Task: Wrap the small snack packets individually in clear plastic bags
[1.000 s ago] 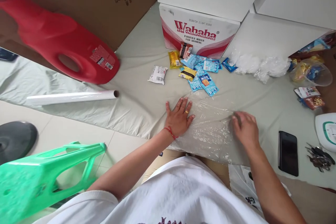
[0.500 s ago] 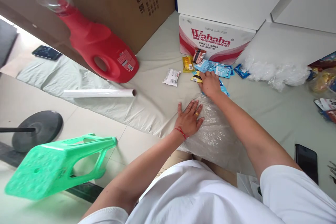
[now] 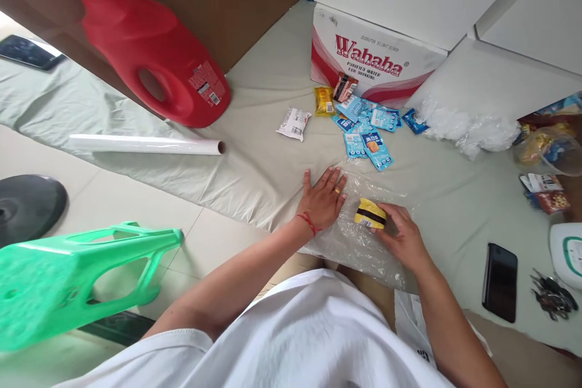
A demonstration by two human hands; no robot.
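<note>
cloth first: what is spread on it in front of you?

– a sheet of clear plastic, wrinkled and shiny, close to my body. near its far edge lie some light-blue packets.

– and the yellow packet?

– over the sheet, between my left hand and my right hand. i cannot tell whether it touches the plastic. its long axis runs crosswise, dipping slightly toward me at the right, and the dark band follows that line. one end points toward my left side, the other sits in my right grip.

– how do your fingers stand?

– the right ones are bent and apart by just the packet's width: thumb at the near edge, fingertip at the far edge, pinching it. the left ones are stretched flat and fanned, palm down at the sheet's left side, grasping nothing.

– anything smaller?

– a gold ring on one left finger.
</note>
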